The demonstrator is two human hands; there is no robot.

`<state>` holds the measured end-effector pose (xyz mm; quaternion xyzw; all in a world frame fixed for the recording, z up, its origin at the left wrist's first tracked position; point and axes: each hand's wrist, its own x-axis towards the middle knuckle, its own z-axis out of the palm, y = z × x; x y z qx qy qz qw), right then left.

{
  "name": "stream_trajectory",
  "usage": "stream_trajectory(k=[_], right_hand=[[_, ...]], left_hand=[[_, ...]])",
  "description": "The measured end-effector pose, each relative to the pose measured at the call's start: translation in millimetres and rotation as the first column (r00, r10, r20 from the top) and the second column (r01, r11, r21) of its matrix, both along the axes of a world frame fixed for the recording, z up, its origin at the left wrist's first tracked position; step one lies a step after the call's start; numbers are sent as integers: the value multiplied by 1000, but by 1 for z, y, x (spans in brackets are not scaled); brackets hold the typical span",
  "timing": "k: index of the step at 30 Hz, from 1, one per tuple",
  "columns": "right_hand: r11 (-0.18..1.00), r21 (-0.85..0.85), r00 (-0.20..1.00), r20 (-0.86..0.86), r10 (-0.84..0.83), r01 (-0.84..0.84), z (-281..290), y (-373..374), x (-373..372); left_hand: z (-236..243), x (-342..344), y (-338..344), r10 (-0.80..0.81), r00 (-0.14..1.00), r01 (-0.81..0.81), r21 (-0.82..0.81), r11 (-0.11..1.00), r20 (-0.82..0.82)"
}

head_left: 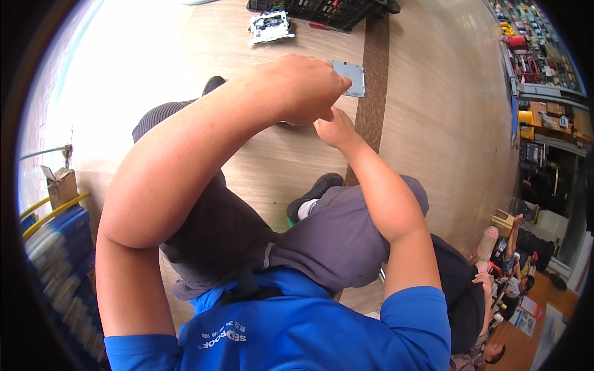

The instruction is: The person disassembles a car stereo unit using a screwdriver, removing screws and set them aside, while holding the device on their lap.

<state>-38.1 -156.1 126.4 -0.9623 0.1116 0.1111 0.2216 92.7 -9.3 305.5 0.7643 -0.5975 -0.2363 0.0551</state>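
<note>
Where left hand point(304, 88) overlaps, grey panel point(356, 79) is hidden; grip unclear.

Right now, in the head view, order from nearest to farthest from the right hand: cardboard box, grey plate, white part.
1. Grey plate, just ahead of the right hand.
2. White part, farther ahead, left.
3. Cardboard box, far left.

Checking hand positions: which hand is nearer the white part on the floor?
Left: the left hand is below and slightly right of the white part in view; the right hand is lower and farther right.
</note>
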Motion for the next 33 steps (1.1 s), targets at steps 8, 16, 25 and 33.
stream_trajectory(k=[8,16,25,33], right_hand=[[999,36,994,103,-28,25,2,0,-2],[999,32,977,213,31,-39,3,4,-4],[999,17,989,138,45,-48,2,3,-3],[1000,-8,999,37,-8,8,0,1,-1]], left_hand=[[-2,-1,-1,-23,1000,24,-19,1000,19],[-4,-1,1,-37,999,38,-38,999,30],[-3,-2,-1,-30,999,30,-19,999,12],[-5,-2,-1,-29,999,29,-35,999,25]])
